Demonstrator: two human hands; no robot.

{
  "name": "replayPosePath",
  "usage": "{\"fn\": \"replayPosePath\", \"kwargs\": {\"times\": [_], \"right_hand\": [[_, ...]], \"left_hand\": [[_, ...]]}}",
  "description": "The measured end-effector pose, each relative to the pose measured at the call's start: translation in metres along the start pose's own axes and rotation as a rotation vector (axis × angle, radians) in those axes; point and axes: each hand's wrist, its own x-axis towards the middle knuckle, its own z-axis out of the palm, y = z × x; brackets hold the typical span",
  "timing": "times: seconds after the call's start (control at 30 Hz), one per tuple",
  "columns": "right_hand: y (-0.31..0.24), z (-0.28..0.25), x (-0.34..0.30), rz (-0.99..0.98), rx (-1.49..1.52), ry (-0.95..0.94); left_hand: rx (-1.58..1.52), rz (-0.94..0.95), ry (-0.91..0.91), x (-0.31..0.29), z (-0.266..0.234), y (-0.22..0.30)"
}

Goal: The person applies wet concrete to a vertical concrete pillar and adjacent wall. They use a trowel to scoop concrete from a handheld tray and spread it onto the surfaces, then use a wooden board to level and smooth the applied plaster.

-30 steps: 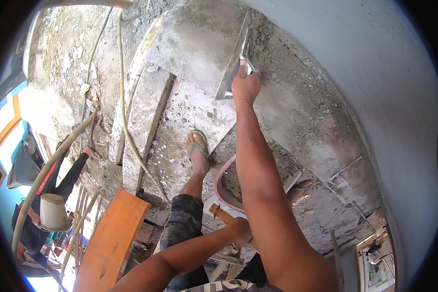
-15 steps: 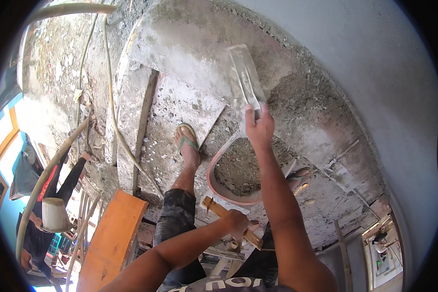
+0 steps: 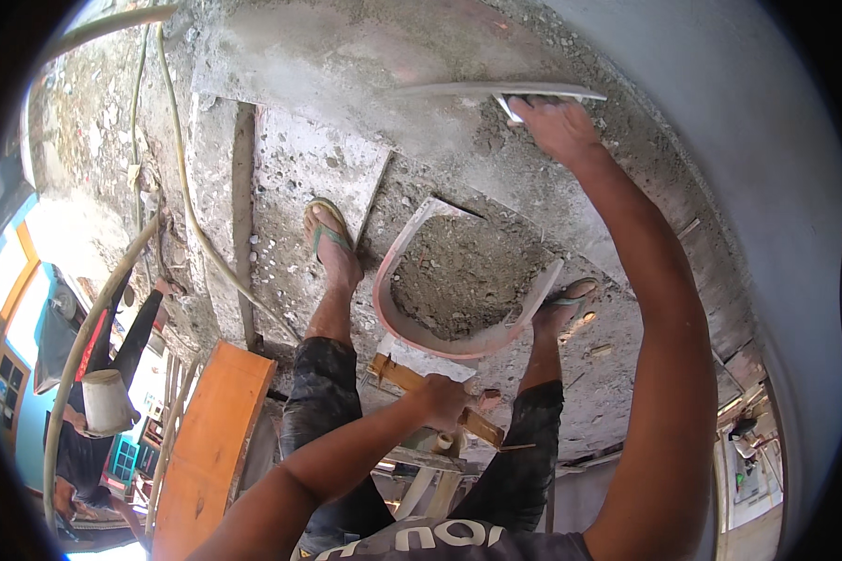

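Note:
My right hand [image 3: 557,126] reaches up and grips the handle of a flat metal plastering trowel [image 3: 496,91], whose long blade lies flat against the grey cement surface [image 3: 346,56] above. My left hand [image 3: 440,400] is closed around a wooden-handled tool [image 3: 412,379] down near my knees. Between my two sandalled feet [image 3: 330,245] sits a reddish half-round pan [image 3: 440,341] with grey mortar [image 3: 463,280] in it.
A hose [image 3: 192,215] runs down the rubble-strewn concrete slab at left. An orange wooden board [image 3: 215,439] leans at the lower left. Another person [image 3: 94,374] with a white bucket [image 3: 108,402] stands below at the far left. A smooth plastered wall [image 3: 748,187] curves along the right.
My right hand has swung the trowel from pointing upward to lying level across the cement, and moved right. The view has shifted so the pan and both feet show fully.

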Motion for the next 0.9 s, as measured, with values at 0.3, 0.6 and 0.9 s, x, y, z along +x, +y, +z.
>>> {"fn": "replayPosePath", "kwargs": {"times": [0.3,0.6,0.9], "right_hand": [[-0.045,0.044,-0.131,0.254,0.277,0.331],[0.091,0.049,-0.116,0.561,0.196,-0.174],[0.070,0.050,-0.151,0.534,0.252,-0.207]], "left_hand": [[0.017,-0.076,-0.017,0.019,-0.003,0.003],[0.008,-0.125,0.061,0.029,-0.006,0.012],[0.071,-0.134,1.419,0.056,-0.145,-0.069]]}}
